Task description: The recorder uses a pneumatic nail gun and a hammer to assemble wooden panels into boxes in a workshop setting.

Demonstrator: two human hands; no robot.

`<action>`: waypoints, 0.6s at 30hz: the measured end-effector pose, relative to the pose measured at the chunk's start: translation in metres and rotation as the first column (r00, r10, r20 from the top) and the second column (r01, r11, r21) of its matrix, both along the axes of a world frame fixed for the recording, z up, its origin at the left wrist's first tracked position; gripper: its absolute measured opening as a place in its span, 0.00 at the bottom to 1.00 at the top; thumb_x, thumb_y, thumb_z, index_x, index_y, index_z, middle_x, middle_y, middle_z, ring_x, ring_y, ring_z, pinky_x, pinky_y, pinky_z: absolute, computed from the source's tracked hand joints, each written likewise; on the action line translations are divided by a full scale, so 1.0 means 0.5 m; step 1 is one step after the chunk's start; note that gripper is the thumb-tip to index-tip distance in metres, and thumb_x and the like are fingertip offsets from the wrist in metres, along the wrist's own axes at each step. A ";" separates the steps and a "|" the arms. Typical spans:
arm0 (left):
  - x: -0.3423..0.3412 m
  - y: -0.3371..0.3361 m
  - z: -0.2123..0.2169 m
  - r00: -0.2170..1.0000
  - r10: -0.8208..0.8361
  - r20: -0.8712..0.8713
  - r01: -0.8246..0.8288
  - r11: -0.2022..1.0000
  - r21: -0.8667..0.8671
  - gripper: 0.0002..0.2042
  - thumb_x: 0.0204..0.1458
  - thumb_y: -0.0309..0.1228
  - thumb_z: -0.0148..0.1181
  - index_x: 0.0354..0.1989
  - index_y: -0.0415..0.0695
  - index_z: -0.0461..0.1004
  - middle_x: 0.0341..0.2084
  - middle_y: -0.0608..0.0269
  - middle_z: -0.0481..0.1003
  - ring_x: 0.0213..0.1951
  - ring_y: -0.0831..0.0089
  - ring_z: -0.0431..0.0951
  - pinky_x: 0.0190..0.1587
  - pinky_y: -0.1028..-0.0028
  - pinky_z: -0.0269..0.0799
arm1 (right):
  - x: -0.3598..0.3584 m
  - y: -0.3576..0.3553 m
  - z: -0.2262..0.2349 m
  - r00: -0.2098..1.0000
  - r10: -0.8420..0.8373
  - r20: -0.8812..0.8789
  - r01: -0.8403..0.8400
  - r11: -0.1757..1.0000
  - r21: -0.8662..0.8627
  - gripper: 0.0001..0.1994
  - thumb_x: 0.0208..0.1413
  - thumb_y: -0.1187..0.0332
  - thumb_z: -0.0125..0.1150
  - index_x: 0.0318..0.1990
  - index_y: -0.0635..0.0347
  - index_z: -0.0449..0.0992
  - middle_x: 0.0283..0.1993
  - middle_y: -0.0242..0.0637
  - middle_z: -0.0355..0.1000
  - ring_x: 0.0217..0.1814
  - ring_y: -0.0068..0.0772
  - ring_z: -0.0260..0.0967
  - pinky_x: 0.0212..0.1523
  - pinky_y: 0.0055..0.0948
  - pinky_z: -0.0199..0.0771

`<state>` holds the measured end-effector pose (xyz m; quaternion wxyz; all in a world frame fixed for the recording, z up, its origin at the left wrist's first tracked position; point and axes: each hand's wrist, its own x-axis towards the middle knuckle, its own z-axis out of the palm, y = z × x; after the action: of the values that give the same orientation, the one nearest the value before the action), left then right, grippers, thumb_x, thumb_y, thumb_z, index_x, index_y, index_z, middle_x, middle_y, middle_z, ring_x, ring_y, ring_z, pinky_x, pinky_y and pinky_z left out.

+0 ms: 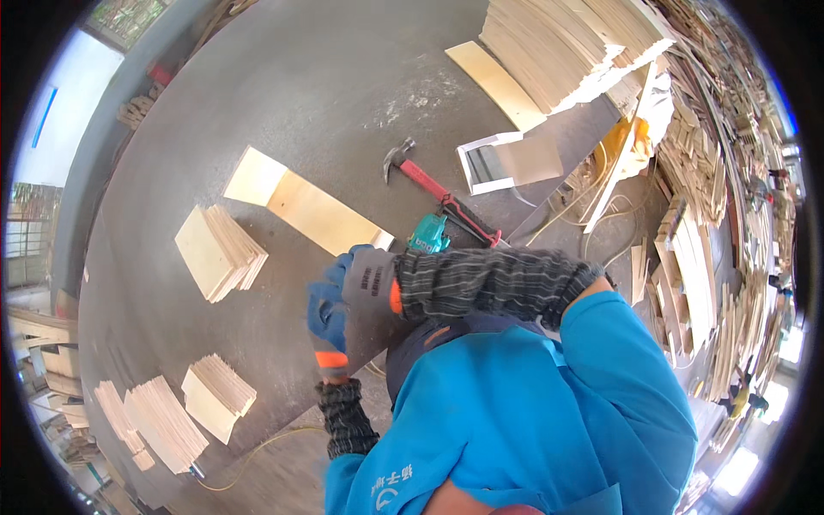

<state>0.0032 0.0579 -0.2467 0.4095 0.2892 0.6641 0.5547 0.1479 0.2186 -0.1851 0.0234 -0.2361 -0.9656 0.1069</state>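
Note:
My gloved hands meet close together at the near edge of the dark table. My left hand, in a blue glove with an orange cuff, has its fingers curled. My right hand lies against it, grey glove back uppermost and blue fingers bent down. Whatever the fingers hold, if anything, is hidden. Just beyond my right hand is the near end of a long pale board, with an upright wooden piece at its far end. A teal power tool lies partly hidden beside my right forearm.
A red-handled claw hammer lies beyond the teal tool. Right of it stands an open white box. Stacked panels sit left, more stacks at lower left. A large board pile rises at far right, near a yellow bag.

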 end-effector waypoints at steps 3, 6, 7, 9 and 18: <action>0.054 0.015 0.049 0.986 -0.112 -0.123 0.104 0.992 -0.069 0.37 0.58 0.23 0.67 0.76 0.36 0.61 0.54 0.51 0.79 0.37 0.76 0.79 0.42 0.73 0.77 | 0.106 0.126 0.072 0.735 0.099 -0.671 -0.091 0.995 0.047 0.15 0.56 0.53 0.66 0.37 0.54 0.86 0.31 0.42 0.79 0.32 0.49 0.78 0.36 0.50 0.78; 0.102 0.043 0.084 0.977 -0.011 -0.215 -0.013 0.994 -0.109 0.38 0.56 0.24 0.70 0.77 0.35 0.61 0.45 0.57 0.82 0.30 0.81 0.76 0.35 0.75 0.75 | 0.249 0.336 0.180 0.736 -0.559 0.381 0.665 0.701 -0.256 0.43 0.62 0.31 0.58 0.74 0.53 0.67 0.53 0.54 0.81 0.47 0.60 0.81 0.49 0.56 0.79; 0.119 0.082 0.094 0.959 0.009 -0.285 -0.027 0.998 -0.061 0.39 0.56 0.25 0.71 0.77 0.36 0.61 0.40 0.61 0.82 0.28 0.82 0.75 0.32 0.76 0.73 | 0.364 0.420 0.044 0.656 -0.755 0.010 0.750 0.650 -0.124 0.48 0.60 0.30 0.62 0.77 0.56 0.61 0.56 0.57 0.81 0.52 0.62 0.81 0.54 0.54 0.81; 0.131 0.109 0.093 0.963 -0.029 -0.267 -0.002 0.993 -0.116 0.36 0.57 0.25 0.71 0.75 0.36 0.64 0.40 0.62 0.83 0.29 0.83 0.75 0.32 0.76 0.73 | 0.515 0.546 -0.085 0.543 -0.838 -0.048 0.837 0.545 -0.043 0.52 0.57 0.34 0.68 0.79 0.62 0.57 0.70 0.59 0.71 0.72 0.61 0.69 0.70 0.49 0.72; 0.099 0.064 0.001 0.971 0.000 -0.241 -0.042 0.985 -0.168 0.14 0.65 0.20 0.63 0.58 0.37 0.81 0.47 0.58 0.84 0.47 0.68 0.83 0.51 0.67 0.81 | 0.722 0.698 -0.236 0.345 -0.899 0.269 0.920 0.381 0.094 0.56 0.56 0.33 0.67 0.81 0.60 0.51 0.81 0.61 0.53 0.85 0.61 0.47 0.81 0.53 0.53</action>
<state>0.0527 0.0900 -0.2464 0.3439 0.3106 0.7570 0.4606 0.5090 0.5676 -0.3030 -0.0647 -0.7451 -0.6592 0.0776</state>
